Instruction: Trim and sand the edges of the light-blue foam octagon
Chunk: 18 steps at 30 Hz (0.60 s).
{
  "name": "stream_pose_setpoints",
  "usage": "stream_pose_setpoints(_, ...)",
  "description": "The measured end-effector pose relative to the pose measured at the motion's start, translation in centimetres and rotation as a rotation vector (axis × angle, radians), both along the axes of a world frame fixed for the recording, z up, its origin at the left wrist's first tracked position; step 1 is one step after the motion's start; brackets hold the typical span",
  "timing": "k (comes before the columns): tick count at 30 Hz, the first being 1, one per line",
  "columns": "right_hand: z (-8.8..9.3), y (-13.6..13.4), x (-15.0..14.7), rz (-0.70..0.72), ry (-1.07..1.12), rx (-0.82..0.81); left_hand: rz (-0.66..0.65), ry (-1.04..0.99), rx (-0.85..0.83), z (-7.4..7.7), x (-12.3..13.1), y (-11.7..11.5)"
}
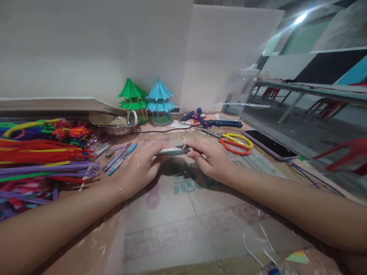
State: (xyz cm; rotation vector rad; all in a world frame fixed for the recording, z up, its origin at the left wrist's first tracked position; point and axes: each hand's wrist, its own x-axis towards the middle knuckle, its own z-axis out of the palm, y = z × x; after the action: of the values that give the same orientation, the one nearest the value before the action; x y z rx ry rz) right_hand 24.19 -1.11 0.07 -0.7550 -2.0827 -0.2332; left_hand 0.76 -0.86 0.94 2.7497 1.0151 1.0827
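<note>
Covering the table point(183, 229), printed cardboard; pipe cleaners point(43, 152) heaped left. Left hand point(137, 166) and right hand point(210, 156) close together, both gripping a flat grey strip point(172, 151) mid-table. Scissors point(235, 143) just right.

Item count, work surface point(186, 214)

Two hands: left hand point(137, 168), right hand point(213, 158). Two paper pagoda models: one green point(132, 97), one blue point(159, 100). One glue gun point(210, 120). One pair of scissors point(233, 143). One phone point(269, 144). Pipe cleaners point(43, 152): too many to count.
</note>
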Motion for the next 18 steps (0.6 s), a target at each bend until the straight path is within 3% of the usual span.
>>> stream_pose_setpoints(18,0.51,-0.18,-0.11,0.035,-0.116,0.127,-0.024,0.031,0.015,-0.17,-0.34,0.15)
